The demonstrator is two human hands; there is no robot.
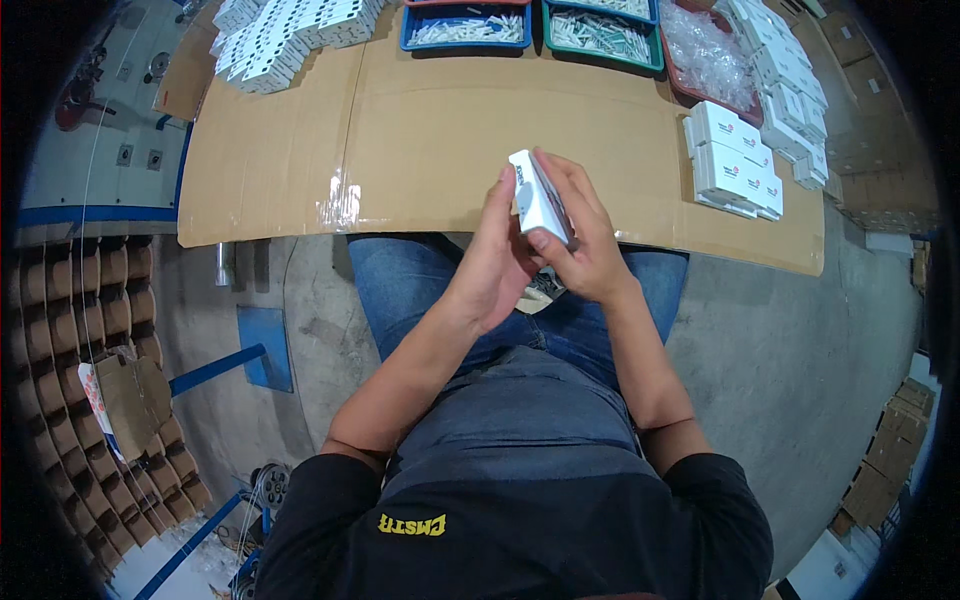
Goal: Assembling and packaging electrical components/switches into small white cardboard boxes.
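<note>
A small white carton [540, 205] is held up over my lap at the table's near edge, tilted, with a dark panel along one side. My right hand [592, 240] grips it from the right, the thumb pressed on its near end and the fingers along its far side. From the left, my left hand [490, 255] supports it, thumb tip against its side; the palm is turned up and some of its fingers are hidden behind the carton.
Cardboard covers the table [430, 130]. White boxes [285, 40] are stacked far left, and more white boxes [735, 165] at right. A blue tray [465, 48] and a green tray [648, 66] hold small white pieces. A red bin [690, 97] contains clear plastic bags.
</note>
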